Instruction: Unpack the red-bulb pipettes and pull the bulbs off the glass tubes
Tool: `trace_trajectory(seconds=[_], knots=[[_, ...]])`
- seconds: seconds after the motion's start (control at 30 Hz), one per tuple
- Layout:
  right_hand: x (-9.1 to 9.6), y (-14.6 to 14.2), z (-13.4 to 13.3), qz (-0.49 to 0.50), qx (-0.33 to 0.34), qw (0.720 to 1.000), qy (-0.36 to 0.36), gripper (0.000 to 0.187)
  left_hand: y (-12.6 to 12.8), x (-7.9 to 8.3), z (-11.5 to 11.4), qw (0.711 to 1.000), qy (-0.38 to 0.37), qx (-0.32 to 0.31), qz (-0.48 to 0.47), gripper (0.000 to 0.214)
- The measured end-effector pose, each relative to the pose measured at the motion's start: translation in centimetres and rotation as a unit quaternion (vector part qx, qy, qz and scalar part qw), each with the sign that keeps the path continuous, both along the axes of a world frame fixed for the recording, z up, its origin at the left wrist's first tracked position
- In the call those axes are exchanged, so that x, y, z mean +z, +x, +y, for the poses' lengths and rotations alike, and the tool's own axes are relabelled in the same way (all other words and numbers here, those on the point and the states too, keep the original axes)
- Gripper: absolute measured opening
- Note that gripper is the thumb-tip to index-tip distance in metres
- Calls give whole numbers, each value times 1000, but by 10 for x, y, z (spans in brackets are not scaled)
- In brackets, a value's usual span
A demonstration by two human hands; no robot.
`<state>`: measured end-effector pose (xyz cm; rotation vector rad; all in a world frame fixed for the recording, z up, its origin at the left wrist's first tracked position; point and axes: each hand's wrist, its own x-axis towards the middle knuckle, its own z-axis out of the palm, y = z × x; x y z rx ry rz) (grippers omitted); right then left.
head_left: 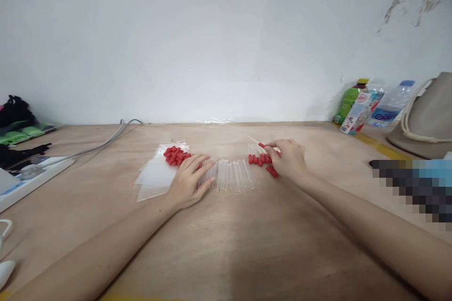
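A row of clear thin tubes lies on the wooden table in front of me. My left hand rests flat with fingers stretched out over the tubes' left end, next to a pile of red caps. My right hand is curled over a group of tubes fitted with red caps, its fingers pinching at one of them. A stack of clear plastic bags lies under and left of the loose red caps.
Bottles stand against the wall at the back right, beside a beige bag. A power strip with a grey cable and dark and green items sit at the left. A blurred patch is at the right.
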<state>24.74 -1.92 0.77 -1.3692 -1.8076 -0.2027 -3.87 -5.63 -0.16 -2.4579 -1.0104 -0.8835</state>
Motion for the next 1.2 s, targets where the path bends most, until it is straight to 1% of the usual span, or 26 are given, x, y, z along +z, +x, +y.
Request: trace_trajectory(seconds=[0.07,0.17,0.23,0.33,0.4,0.47,0.57,0.6,0.73,0.8,0.93,1.03,1.2], knots=[[-4,-1,-12,-2,68,998,-2,20,5,0,0,999,41,10,3,41],[-15,-7,-32,-10,163,985,47,17,17,0,-2,995,94,9,28,43],[-22,-12,-42,-12,207,975,79,15,24,1,-4,992,111,-12,61,42],[-26,-19,-49,-11,246,965,93,13,31,0,-7,988,121,-46,83,32],[-26,-22,-50,-19,255,963,83,13,33,-1,-8,989,114,-58,70,24],[-25,-25,-51,-42,246,966,73,13,35,-2,-9,991,98,-66,57,19],[-25,-32,-51,-86,212,968,101,26,37,-2,-12,992,81,-82,51,18],[-26,-35,-51,-100,205,966,118,26,38,-2,-13,992,82,-87,49,18],[-27,-43,-52,-118,202,960,155,11,42,0,-15,990,99,-90,41,21],[-27,-45,-52,-118,205,958,159,10,43,0,-15,988,112,-94,43,19],[-26,-43,-54,-130,220,952,171,9,45,-1,-15,984,127,-103,63,6],[-27,-40,-55,-147,227,945,185,10,44,-2,-17,985,117,-104,74,7],[-29,-33,-55,-166,231,931,229,11,42,-2,-20,984,107,-128,59,8]])
